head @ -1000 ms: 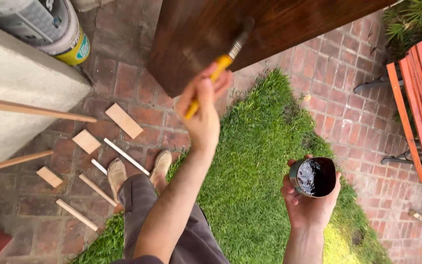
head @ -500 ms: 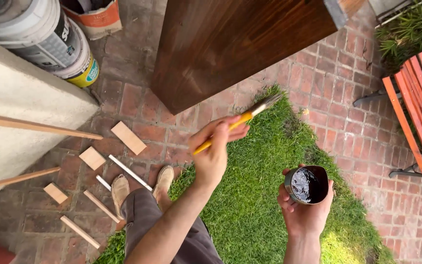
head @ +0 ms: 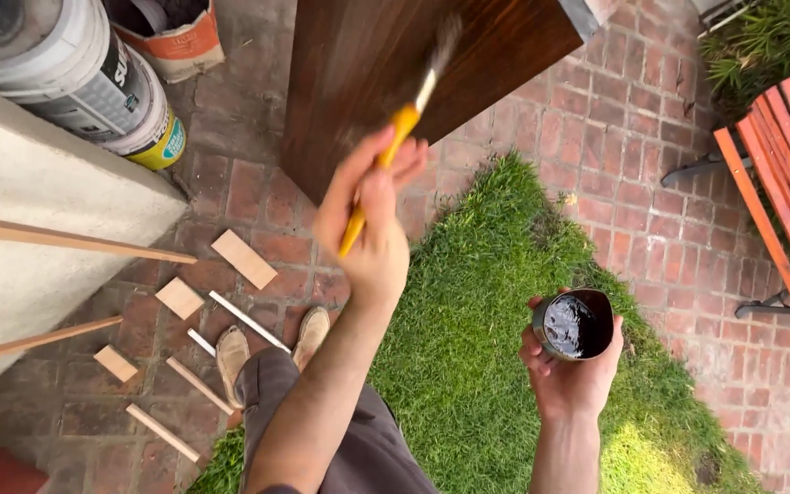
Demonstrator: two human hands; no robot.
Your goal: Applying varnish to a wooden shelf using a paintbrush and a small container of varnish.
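Over the brick paving [head: 651, 174], up near the top middle, our left hand [head: 368, 229] is clenched around the yellow handle of a paintbrush [head: 395, 155]. The handle runs slanted through the fist, its low end poking out below the palm, the ferrule and bristles up past the fingers. The bristles are blurred and lie against the dark stained wooden panel [head: 404, 64], close to its lower edge. Our right hand [head: 573, 370] sits lower right, over the far edge of the grass patch [head: 477, 302], grasping a small round tin [head: 576, 325] from beneath, fingers wrapped round its wall. The tin is upright, open at the top, holding glossy dark liquid nearly to the rim. Well apart from both hands, at the top left corner, two large white buckets [head: 75, 73] stand against a pale concrete ledge [head: 38, 229]; we can't tell what's in them. An orange-sided bucket [head: 176, 41] just beside them holds something dark, unclear. Short wood offcuts [head: 244, 259] lie scattered on the bricks left of our shoes [head: 230, 357]. An orange slatted bench [head: 779, 183] is at the right edge.
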